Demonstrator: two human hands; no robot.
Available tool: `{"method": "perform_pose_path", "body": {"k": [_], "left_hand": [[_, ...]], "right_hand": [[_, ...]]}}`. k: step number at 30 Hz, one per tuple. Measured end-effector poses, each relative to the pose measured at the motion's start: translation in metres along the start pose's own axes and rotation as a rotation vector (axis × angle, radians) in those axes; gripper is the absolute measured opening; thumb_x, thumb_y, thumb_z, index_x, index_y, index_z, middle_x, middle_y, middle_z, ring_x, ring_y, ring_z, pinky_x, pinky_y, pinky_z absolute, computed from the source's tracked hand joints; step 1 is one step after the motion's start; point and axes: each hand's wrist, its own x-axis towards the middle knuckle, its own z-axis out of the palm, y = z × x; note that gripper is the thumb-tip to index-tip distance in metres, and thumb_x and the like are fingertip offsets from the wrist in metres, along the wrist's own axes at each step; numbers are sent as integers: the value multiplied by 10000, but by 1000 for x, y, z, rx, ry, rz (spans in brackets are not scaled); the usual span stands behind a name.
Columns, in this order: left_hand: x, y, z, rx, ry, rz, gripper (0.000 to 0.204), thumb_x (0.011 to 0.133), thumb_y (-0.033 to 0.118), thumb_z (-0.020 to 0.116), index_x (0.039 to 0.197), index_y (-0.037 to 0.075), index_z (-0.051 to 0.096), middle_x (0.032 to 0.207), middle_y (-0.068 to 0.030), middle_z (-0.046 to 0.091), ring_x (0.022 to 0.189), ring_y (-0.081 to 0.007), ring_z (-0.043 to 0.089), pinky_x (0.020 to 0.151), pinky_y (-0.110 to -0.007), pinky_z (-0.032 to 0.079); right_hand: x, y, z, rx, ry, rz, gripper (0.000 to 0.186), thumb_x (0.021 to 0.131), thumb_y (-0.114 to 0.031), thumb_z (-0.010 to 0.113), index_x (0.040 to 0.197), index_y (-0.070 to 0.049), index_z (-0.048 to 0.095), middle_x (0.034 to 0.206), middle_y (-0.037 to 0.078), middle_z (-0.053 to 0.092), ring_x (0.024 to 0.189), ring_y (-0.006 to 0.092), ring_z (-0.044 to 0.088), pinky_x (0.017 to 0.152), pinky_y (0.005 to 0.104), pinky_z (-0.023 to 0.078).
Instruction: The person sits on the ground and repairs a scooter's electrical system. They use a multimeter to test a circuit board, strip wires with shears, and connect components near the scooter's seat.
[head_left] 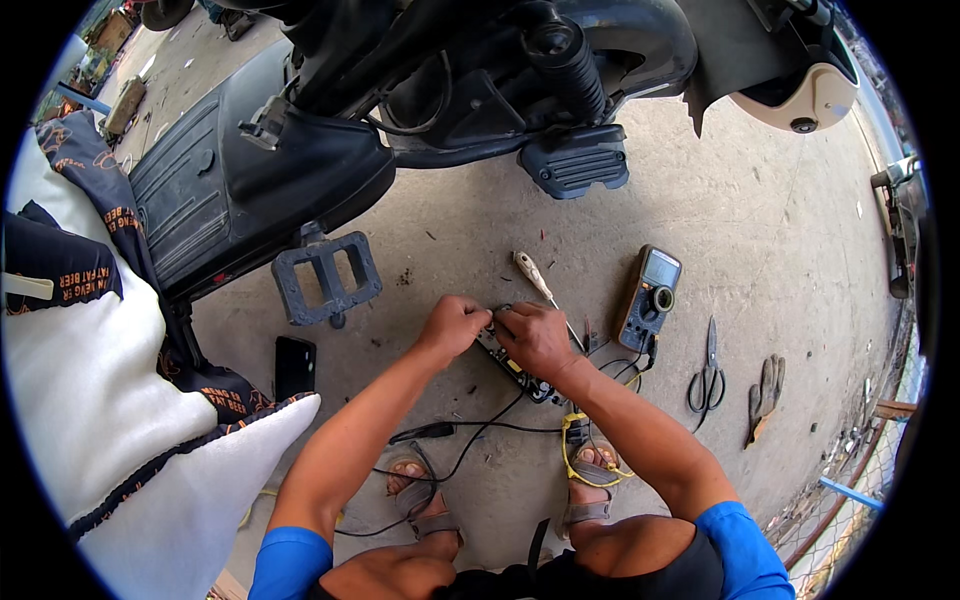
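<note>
On the concrete floor in front of my feet lies a narrow dark circuit board (538, 388) crowded with electronic parts, a black cable running from it. My left hand (456, 328) is at its far end, fingers pinched together. Beside it, my right hand (537, 338) bends over the board with its fingers curled in. The fingertips nearly meet, and whatever they pinch is hidden or too small to name. Just beyond my right hand lies a screwdriver (533, 277) with a pale handle. A digital multimeter (649, 300) lies to the right, leads plugged in.
Scissors (708, 375) and a worn work glove (766, 400) lie farther right. A black phone (295, 367) rests at left. An electric scooter (290, 170) with a block pedal (326, 278) looms ahead, a white-lined cover (90, 370) along the left. Black and yellow cables (575, 450) trail around my feet.
</note>
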Motion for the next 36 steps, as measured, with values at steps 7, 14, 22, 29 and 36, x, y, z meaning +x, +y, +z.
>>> {"method": "perform_pose_path", "body": {"k": [7,14,22,29,36], "left_hand": [[-4,2,-4,-3,24,-93,148,934,152,635,894,11,657,669,-46,561,541,-177,558,512,-341,427],[-18,23,-6,688,199,806,181,807,15,684,980,68,668,950,-80,638,775,-321,665,613,-408,517],[-11,17,-6,742,181,789,71,862,116,681,897,69,641,873,-111,615,718,-323,643,574,-405,491],[7,6,-4,-172,-170,-307,200,948,195,603,843,25,599,681,-38,555,595,-201,584,528,-327,433],[-1,-2,-12,252,142,433,112,861,52,667,971,41,656,806,-57,606,650,-229,618,556,-335,473]], "right_hand": [[0,-1,0,26,-11,83,113,774,-168,690,757,-68,642,747,93,617,721,321,646,614,443,512],[-1,0,-2,43,4,94,91,778,-161,678,787,-70,675,749,96,625,714,327,647,617,442,516],[-1,1,-3,16,-27,79,99,774,-167,690,791,-72,667,762,91,625,728,325,649,620,440,516],[-2,1,-1,-4,-22,40,104,779,-176,698,810,-81,671,766,85,622,744,324,651,628,442,515],[-1,-1,-1,41,-5,84,107,777,-175,699,808,-76,673,756,91,616,735,325,648,622,443,515]]}}
